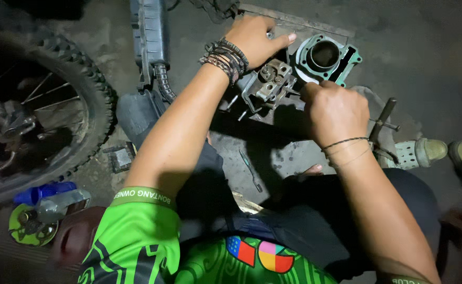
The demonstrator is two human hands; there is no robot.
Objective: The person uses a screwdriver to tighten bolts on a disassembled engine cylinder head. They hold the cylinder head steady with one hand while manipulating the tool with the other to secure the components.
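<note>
Cylinder head [269, 84] sits on the floor [420, 58] between your two hands, a grey metal block with studs poking out toward you — that is the piece both grips close in on. Your left hand [254, 39], wrist wrapped in braided bracelets [225, 58], lies over the far side of it, fingers loosely spread and reaching past its top edge; whether they press on the metal or merely rest there, you cannot tell from this angle. Your right hand [333, 110] is curled tight just beside the head's right flank, thumb and fingers pinched on something small — too hidden to name. The right is the nearer of the two to the near corner. Just beyond, touching or nearly so, stands the green-gasketed cylinder barrel [325, 55], bore facing up. A slim screwdriver [250, 169] lies on the floor between your knees, well apart from both hands.
</note>
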